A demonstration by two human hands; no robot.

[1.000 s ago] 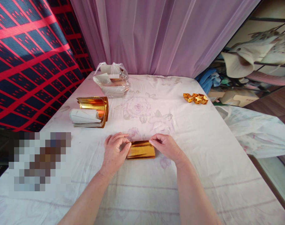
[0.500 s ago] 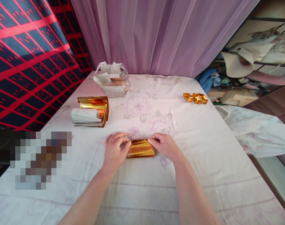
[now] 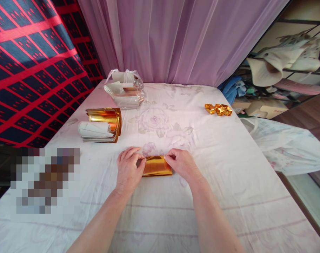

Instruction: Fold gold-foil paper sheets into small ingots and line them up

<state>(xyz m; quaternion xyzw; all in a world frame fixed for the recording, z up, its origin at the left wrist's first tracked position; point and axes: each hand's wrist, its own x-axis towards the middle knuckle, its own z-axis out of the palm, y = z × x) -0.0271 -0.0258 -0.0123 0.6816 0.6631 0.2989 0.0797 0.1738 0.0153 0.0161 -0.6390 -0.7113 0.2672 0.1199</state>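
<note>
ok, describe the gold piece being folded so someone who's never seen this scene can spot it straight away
On the white floral sheet, look at the near middle, where the left hand and right hand meet. The folded gold foil sheet lies flat between their fingertips. Unlike the curled foil stack at the left or the small folded gold pieces far right, it is a single flat rectangle, and hands touch it.

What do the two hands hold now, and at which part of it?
Both hold the folded gold foil sheet lying on the cloth: the left hand pinches its upper left corner, the right hand its upper right corner.
</note>
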